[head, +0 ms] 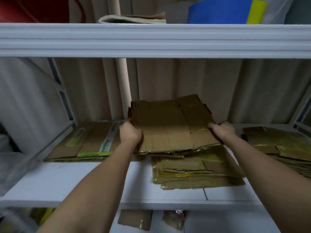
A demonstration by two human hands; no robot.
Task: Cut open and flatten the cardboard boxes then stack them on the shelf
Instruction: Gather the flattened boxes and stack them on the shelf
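Observation:
A flattened brown cardboard box [170, 125] is held tilted over the white shelf [80, 180], its far edge raised toward the back wall. My left hand [130, 132] grips its left edge and my right hand [222, 131] grips its right edge. Its near edge rests on a stack of flattened boxes [193, 170] with shiny tape in the middle of the shelf. Another flattened box [89, 142] with green-and-white tape lies to the left, and a further pile [284, 147] lies at the right.
The upper shelf's white beam [154, 39] runs across just above, with folded papers [133, 19] and a blue-and-yellow item [225, 10] on it. A pale pipe [123, 81] stands at the back. Cardboard pieces [134, 219] lie below the shelf.

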